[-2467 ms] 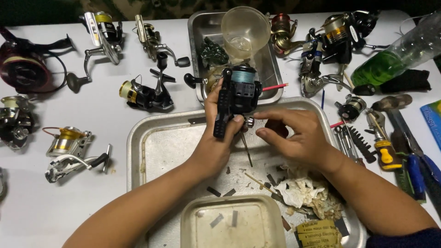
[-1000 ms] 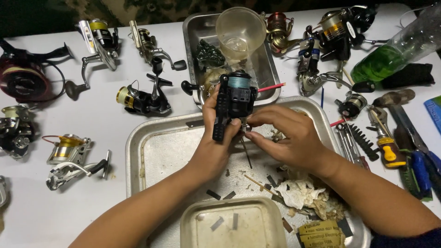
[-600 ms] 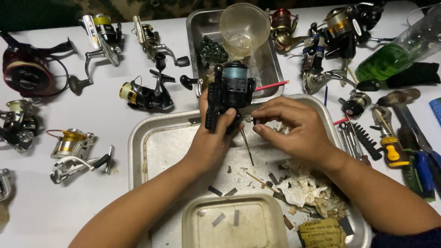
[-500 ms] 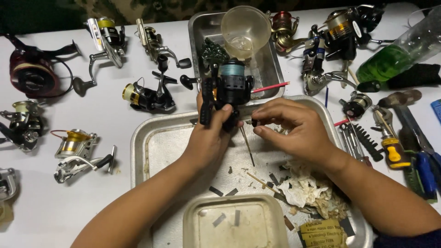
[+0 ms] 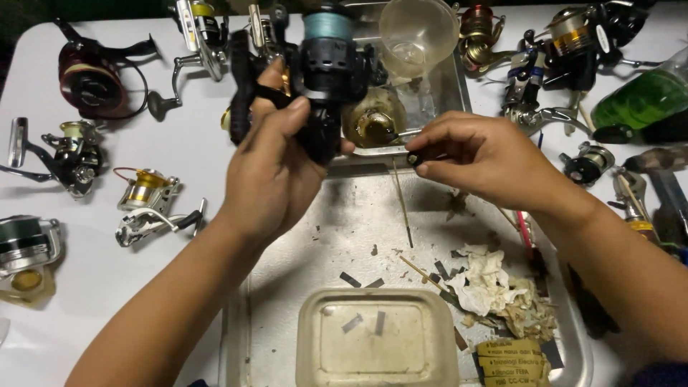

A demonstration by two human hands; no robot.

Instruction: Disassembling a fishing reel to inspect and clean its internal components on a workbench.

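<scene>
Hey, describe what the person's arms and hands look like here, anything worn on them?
Both forearms come in bare from the bottom of the head view. The left hand and the right hand wear no gloves, and no rings, watch or bracelet show. No sleeve shows on the left arm. At the bottom right corner, a small patch of dark blue fabric may be a sleeve edge; too little shows to be sure.

2 hands show: the left hand [image 5: 276, 172] and the right hand [image 5: 476, 154]. About 10 reels are in view; 1 black reel [image 5: 315, 72] is held up, and the rest lie on the surface [image 5: 107, 287]. There are 2 metal trays [image 5: 344, 236], 1 plastic tub [image 5: 376, 344], 1 clear cup [image 5: 419, 32] and 1 green bottle [image 5: 641, 100].
</scene>
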